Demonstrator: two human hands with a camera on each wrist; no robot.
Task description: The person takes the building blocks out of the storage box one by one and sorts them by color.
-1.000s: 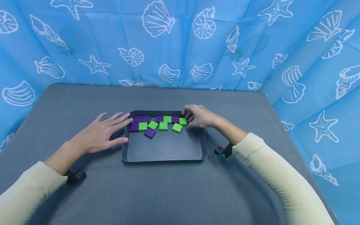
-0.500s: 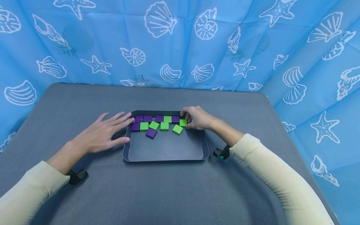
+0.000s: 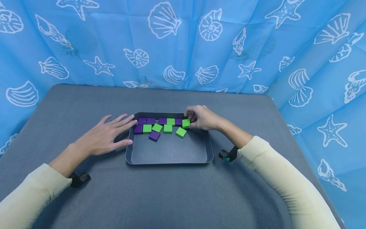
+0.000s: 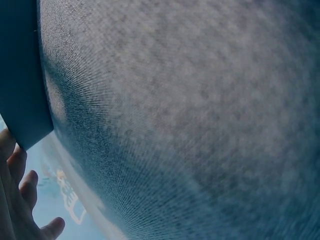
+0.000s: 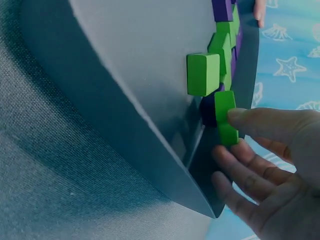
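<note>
A dark grey baking tray (image 3: pixel 171 152) holds several green and purple square tiles along its far side. My right hand (image 3: pixel 204 117) reaches over the tray's far right corner and pinches a green tile (image 3: pixel 186 123) at the right end of the back row. In the right wrist view the thumb lies on this green tile (image 5: pixel 227 115), which stands tilted beside a purple tile (image 5: pixel 209 111). My left hand (image 3: pixel 104 136) is spread flat at the tray's left rim, fingertips at the edge. The left wrist view shows its fingers (image 4: pixel 29 190) by the tray's outer wall (image 4: pixel 22 75).
Loose in front of the back row lie a green tile (image 3: pixel 181 132) and a purple tile (image 3: pixel 154 135), both turned askew. Grey cloth covers the table (image 3: pixel 171 197). A blue shell-print curtain (image 3: pixel 177 47) hangs behind and along the right side.
The right hand dipped slightly toward the near side, then moved back up with the green tile, which now sits a little higher in view. The left hand has stayed at the rim.
</note>
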